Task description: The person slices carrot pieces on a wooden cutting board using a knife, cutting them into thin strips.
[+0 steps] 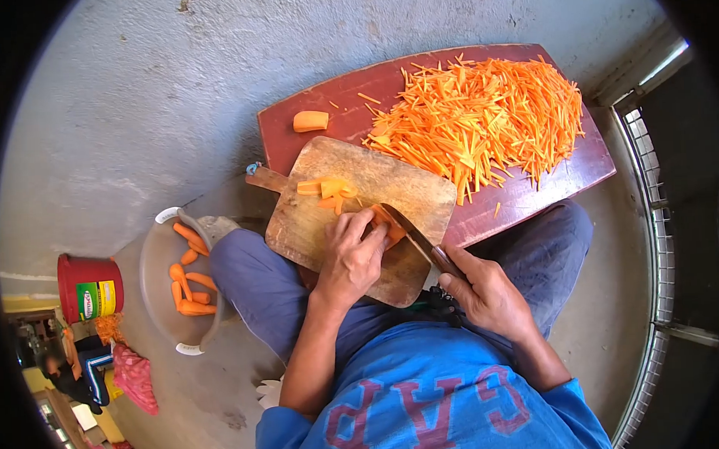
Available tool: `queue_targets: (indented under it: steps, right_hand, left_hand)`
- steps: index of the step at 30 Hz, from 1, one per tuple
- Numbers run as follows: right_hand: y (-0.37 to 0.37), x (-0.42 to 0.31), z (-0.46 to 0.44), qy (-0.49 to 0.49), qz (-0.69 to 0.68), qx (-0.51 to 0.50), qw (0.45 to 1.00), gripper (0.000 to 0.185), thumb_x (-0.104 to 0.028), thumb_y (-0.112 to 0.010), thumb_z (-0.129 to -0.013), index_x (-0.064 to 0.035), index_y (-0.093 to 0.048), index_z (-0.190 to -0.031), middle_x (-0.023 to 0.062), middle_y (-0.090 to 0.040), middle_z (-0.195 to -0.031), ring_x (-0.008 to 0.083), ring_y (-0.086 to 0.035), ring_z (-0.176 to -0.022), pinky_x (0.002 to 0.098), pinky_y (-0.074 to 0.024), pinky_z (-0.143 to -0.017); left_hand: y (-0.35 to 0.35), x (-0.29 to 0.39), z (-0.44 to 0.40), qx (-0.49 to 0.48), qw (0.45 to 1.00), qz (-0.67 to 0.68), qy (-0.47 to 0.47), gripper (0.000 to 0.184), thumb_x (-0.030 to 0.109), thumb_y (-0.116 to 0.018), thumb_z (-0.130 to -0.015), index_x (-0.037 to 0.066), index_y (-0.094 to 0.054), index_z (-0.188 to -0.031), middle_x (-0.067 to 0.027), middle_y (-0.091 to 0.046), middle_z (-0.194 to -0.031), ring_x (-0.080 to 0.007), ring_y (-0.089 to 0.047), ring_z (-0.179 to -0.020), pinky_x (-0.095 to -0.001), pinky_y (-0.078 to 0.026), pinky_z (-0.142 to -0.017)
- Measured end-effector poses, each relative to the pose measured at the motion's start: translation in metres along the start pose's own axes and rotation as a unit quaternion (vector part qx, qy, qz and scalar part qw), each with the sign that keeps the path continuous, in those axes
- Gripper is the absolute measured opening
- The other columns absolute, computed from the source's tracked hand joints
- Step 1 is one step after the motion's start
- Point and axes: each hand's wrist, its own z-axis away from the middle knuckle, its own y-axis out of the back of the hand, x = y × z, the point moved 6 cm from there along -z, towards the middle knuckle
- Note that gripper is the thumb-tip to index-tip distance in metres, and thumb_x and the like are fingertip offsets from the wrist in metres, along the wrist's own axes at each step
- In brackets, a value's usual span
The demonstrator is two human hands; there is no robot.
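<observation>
My left hand [349,255] presses a piece of carrot [391,228] down on the wooden cutting board [312,234], its fingers bent over it. Gripped by the handle in my right hand [488,290] is a knife [411,231], its dark blade lying against the carrot's right side. Cut carrot pieces [330,188] rest on the board beyond my left fingers. The board lies slanted across my lap and the near edge of a red table [285,132]. On that table, a large heap of carrot strips [483,121] spreads at the right.
A thick carrot chunk [311,121] sits on the table's left part, near the wall. To my left stands a basin [151,271] holding several peeled carrots [191,286]. Farther left are a red bucket [90,289], a pink sack [134,379] and another person [68,377].
</observation>
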Motion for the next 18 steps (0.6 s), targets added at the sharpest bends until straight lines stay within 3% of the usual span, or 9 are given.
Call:
queue_targets:
  steps: [3, 9, 18]
  right_hand:
    - [0.0, -0.006, 0.0, -0.011, 0.003, -0.008, 1.0, 0.041, -0.014, -0.071, -0.112, 0.0052, -0.06, -0.147, 0.0357, -0.072, -0.118, 0.0598, -0.068, -0.115, 0.0568, -0.0579, -0.089]
    - [0.001, -0.023, -0.002, 0.006, 0.005, 0.009, 1.0, 0.04, -0.012, -0.072, -0.11, 0.0057, -0.059, -0.144, 0.0334, -0.073, -0.118, 0.0582, -0.07, -0.114, 0.0565, -0.059, -0.09]
    - [-0.014, -0.038, -0.005, -0.035, 0.107, -0.043, 0.993, 0.049, -0.013, -0.074, -0.109, 0.0054, -0.055, -0.15, 0.0359, -0.075, -0.109, 0.0583, -0.075, -0.095, 0.0616, -0.0621, -0.077]
  left_hand:
    - [0.003, 0.003, -0.002, 0.008, 1.0, 0.024, 0.005, 0.028, 0.003, -0.082, -0.095, -0.003, -0.082, -0.122, -0.0185, -0.07, -0.134, -0.0397, -0.066, -0.12, -0.0503, -0.055, -0.102]
    - [-0.006, -0.001, -0.001, 0.026, 0.999, 0.007, -0.018, 0.032, 0.001, -0.08, -0.092, -0.005, -0.08, -0.123, -0.0205, -0.071, -0.131, -0.041, -0.067, -0.119, -0.0511, -0.056, -0.103]
    - [-0.017, -0.01, 0.007, 0.008, 0.999, 0.051, -0.012, 0.043, 0.0, -0.073, -0.09, -0.001, -0.08, -0.132, -0.0247, -0.068, -0.146, -0.0437, -0.063, -0.133, -0.0543, -0.054, -0.114]
